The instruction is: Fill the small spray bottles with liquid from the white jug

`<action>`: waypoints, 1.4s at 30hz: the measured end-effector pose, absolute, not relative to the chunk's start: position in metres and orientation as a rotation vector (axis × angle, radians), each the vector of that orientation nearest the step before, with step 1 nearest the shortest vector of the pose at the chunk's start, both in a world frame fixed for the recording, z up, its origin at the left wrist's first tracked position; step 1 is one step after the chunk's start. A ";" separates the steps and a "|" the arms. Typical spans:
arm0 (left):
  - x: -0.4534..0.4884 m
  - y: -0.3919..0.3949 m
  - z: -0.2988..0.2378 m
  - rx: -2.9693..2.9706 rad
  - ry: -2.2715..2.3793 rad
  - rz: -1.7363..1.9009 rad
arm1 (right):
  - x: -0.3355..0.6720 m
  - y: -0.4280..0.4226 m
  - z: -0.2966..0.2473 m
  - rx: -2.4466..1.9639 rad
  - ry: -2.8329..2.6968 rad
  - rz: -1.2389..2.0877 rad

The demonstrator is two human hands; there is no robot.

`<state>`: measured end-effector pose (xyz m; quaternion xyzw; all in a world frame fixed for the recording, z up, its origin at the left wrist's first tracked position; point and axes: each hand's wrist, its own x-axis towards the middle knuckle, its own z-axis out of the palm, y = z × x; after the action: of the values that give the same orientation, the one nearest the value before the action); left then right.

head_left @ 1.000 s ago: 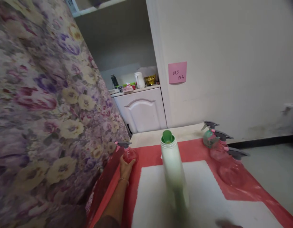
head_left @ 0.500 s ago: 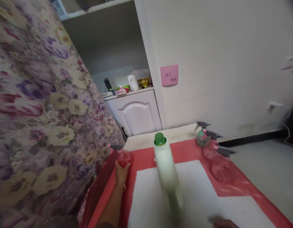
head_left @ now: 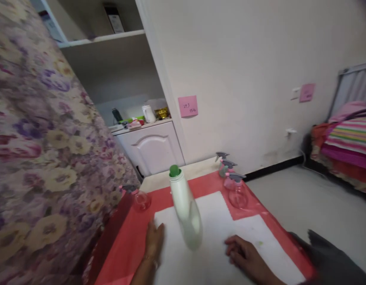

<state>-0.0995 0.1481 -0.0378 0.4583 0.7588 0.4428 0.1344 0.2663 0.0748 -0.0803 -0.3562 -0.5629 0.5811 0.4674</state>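
Observation:
A pale green bottle (head_left: pixel 185 213) stands on a white sheet (head_left: pixel 212 253), with a green cap piece (head_left: pixel 174 171) in its mouth. To its left, my left hand (head_left: pixel 155 239) hovers near the edge of the sheet, thumb and fingers apart, holding nothing. Beyond that hand a clear pink spray bottle (head_left: pixel 142 201) stands on the red cover, its nozzle toward the left. My right hand (head_left: pixel 245 253) is over the right part of the sheet; its fingers are loosely curled with a gap between them, and nothing shows in them.
Several spray bottles (head_left: pixel 238 196) line the right side of the table, on its red cover (head_left: pixel 120 253). A floral curtain (head_left: pixel 52 178) hangs at the left. Behind are a white cabinet (head_left: pixel 156 146) and the wall. A bed (head_left: pixel 349 142) is at far right.
My left hand has let go of the pink spray bottle and drawn back toward me. My right hand has come further into view. The view has turned to the right.

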 end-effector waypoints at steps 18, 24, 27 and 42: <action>-0.030 0.063 -0.080 1.742 2.091 1.055 | 0.349 0.203 -0.055 -1.307 -1.215 0.673; -0.038 0.066 -0.088 1.767 2.107 1.019 | 0.338 0.218 -0.062 -1.336 -1.238 0.677; -0.033 0.065 -0.086 1.741 2.124 1.027 | 0.340 0.223 -0.065 -1.322 -1.261 0.706; -0.021 0.061 -0.072 1.779 2.151 1.107 | 0.364 0.202 -0.044 -1.215 -1.112 0.808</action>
<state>-0.0208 0.0613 -0.0724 0.5911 0.7146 0.3677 0.0691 0.3639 0.2021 -0.0435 -0.5260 -0.4811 0.3495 0.6080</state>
